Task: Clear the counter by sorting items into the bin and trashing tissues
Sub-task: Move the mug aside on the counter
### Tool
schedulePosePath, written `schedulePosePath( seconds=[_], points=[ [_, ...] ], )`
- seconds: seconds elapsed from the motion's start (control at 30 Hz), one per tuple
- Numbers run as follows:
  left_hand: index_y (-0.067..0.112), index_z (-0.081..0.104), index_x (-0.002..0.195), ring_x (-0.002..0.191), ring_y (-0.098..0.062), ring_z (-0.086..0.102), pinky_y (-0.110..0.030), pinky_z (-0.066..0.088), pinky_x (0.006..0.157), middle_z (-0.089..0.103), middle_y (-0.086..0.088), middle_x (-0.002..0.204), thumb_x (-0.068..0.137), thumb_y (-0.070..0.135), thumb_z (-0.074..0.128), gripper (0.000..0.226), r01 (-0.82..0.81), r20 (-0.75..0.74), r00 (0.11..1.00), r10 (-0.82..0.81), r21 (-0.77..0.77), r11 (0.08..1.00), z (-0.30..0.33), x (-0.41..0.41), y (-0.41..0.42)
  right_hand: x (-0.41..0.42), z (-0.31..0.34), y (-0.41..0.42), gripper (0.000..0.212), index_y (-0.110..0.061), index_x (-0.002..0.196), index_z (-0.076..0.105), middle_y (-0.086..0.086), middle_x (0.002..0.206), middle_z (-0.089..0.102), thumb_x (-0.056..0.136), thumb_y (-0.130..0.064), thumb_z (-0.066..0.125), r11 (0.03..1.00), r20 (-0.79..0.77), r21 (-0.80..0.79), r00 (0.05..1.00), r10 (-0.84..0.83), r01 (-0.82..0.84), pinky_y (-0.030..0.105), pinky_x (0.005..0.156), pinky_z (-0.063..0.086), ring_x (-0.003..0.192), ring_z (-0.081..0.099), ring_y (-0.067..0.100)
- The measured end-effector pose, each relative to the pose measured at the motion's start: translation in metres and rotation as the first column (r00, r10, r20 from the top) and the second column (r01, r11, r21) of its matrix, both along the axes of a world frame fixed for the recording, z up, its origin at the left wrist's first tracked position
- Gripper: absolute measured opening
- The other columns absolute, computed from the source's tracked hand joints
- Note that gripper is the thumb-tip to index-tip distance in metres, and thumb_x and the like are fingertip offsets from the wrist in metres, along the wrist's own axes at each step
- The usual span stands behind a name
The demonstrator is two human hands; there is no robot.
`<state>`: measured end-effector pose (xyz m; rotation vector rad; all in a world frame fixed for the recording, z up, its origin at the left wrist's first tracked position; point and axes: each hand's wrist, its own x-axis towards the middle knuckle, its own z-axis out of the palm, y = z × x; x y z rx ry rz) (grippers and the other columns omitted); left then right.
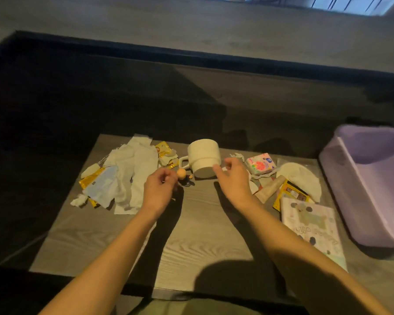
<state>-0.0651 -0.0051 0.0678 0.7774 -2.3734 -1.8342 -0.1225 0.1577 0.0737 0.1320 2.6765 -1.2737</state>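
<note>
One white mug [204,158] lies on its side at the far middle of the counter [191,235]; it is judged stiff, fairly heavy and breakable, best taken by the handle on its left or around the body. The right hand [233,178] hovers just right of the mug, fingers apart. The left hand [160,189], left of the mug, is pinched on something thin. Further left, several soft, light tissues [134,173] are heaped. One lilac bin [371,185] stands far right.

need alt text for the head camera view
Two bare hands, left hand and right hand, hover over a grey wood-grain counter littered with white tissues, beside a white ceramic mug. A lilac plastic bin sits right.
</note>
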Motion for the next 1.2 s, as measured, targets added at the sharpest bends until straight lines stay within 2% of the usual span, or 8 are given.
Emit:
schedulePosePath(
  seconds=[0.2,0.3,0.43,0.6,0.77,0.93,1.03,1.2],
  points=[
    [0.007,0.063,0.093,0.078,-0.018,0.056,-0.032,0.048,0.074,0.062,-0.01,0.085,0.092,0.012,0.047,0.016,0.015,0.011,1.0,-0.015,-0.001,1.0,0.004,-0.024,-0.022,-0.055,0.005,-0.044,0.099,-0.016,0.145,0.019,0.013,0.144,0.038,0.07,-0.061,0.066,0.997,0.267,0.036,0.96,-0.081,0.075,0.051,0.104,0.04,0.131,0.038,0.035],
    [0.013,0.062,0.086,0.081,-0.02,0.056,-0.033,0.048,0.075,0.061,-0.008,0.084,0.092,0.015,0.047,0.015,0.017,0.015,1.0,-0.018,0.045,0.999,0.0,-0.034,-0.025,-0.067,0.0,-0.054,0.107,-0.018,0.147,0.008,0.016,0.146,0.034,0.07,-0.056,0.071,0.999,0.353,0.035,0.934,-0.05,0.041,0.05,0.105,0.037,0.132,0.036,0.037],
    [0.017,0.06,0.086,0.081,-0.019,0.057,-0.034,0.05,0.077,0.059,-0.004,0.084,0.092,0.017,0.049,0.013,0.049,0.049,0.997,-0.051,0.047,0.998,-0.005,-0.052,-0.029,-0.073,-0.009,-0.06,0.106,-0.013,0.144,0.014,0.016,0.14,0.04,0.066,-0.047,0.078,0.996,0.34,0.069,0.937,-0.084,0.064,0.047,0.102,0.043,0.128,0.041,0.036],
    [0.016,0.06,0.094,0.08,-0.014,0.055,-0.026,0.047,0.072,0.058,0.0,0.088,0.09,0.015,0.05,0.011,0.097,0.105,0.99,-0.098,0.018,0.995,-0.006,-0.069,-0.024,-0.07,-0.01,-0.055,0.104,-0.01,0.141,0.019,0.015,0.135,0.046,0.063,-0.042,0.081,0.993,0.277,0.046,0.954,-0.113,0.104,0.046,0.097,0.048,0.123,0.047,0.034],
    [0.018,0.059,0.105,0.097,-0.016,0.056,-0.029,0.048,0.083,0.057,0.003,0.098,0.089,0.019,0.054,0.017,0.102,0.077,0.992,-0.102,-0.005,0.995,0.002,-0.074,-0.02,-0.059,0.008,-0.046,0.112,-0.021,0.147,0.008,0.012,0.146,0.033,0.065,-0.044,0.08,0.994,0.152,-0.051,0.984,-0.091,0.1,0.048,0.105,0.04,0.131,0.037,0.032],
    [0.02,0.05,0.12,0.111,-0.018,0.054,-0.035,0.051,0.091,0.053,0.0,0.121,0.09,0.035,0.051,0.034,0.0,-0.07,0.998,0.004,0.065,0.998,0.032,-0.068,-0.027,-0.039,0.043,-0.042,0.105,-0.03,0.143,0.01,0.004,0.144,0.029,0.066,-0.04,0.081,0.989,-0.107,-0.141,0.994,0.025,-0.04,0.032,0.091,0.042,0.125,0.037,0.019],
    [0.022,0.054,0.109,0.098,-0.018,0.063,-0.032,0.056,0.077,0.061,-0.001,0.11,0.091,0.045,0.046,0.031,0.037,-0.07,0.997,-0.025,0.164,0.986,0.06,-0.052,-0.038,-0.018,0.059,-0.046,0.103,-0.032,0.141,0.012,0.0,0.141,0.028,0.065,-0.037,0.082,0.972,-0.207,-0.191,0.974,0.093,-0.133,0.023,0.085,0.041,0.116,0.035,0.009],
    [0.007,0.063,0.091,0.08,-0.014,0.065,-0.018,0.053,0.057,0.066,-0.002,0.088,0.09,0.044,0.049,0.04,0.098,-0.065,0.993,-0.096,0.043,0.994,0.075,-0.004,-0.061,0.03,0.064,-0.067,0.1,-0.036,0.135,0.015,-0.003,0.137,0.03,0.063,-0.033,0.084,0.895,-0.27,-0.182,0.896,0.352,-0.406,0.023,0.092,0.041,0.121,0.037,0.009]
  ],
)
